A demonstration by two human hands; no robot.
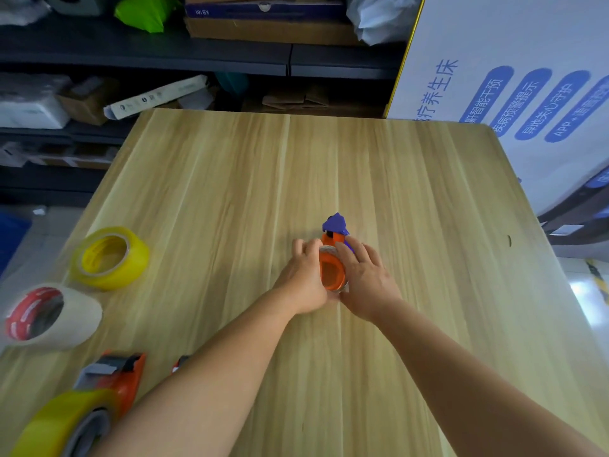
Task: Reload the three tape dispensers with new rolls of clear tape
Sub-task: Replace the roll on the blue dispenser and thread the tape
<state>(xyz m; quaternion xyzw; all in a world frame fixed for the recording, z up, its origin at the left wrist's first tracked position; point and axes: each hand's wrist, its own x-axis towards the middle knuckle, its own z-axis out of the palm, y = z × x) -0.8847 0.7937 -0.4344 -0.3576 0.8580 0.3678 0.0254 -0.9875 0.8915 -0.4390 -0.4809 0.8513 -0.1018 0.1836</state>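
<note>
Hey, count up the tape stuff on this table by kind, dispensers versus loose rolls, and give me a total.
Tape dispensers: 3, one between the left hand and right hand, one loaded at bottom left, one mostly hidden behind the left arm
Loose tape rolls: 2, yellow, white
Total: 5

A light wooden table (230,179) carries everything. Near its left edge lies a yellow tape roll (110,257), and just in front of it a white tape roll (52,316) with a red core. At the near left corner sits an orange dispenser (112,387) loaded with yellowish tape. Toward the middle stands an orange and purple dispenser (333,255).
</note>
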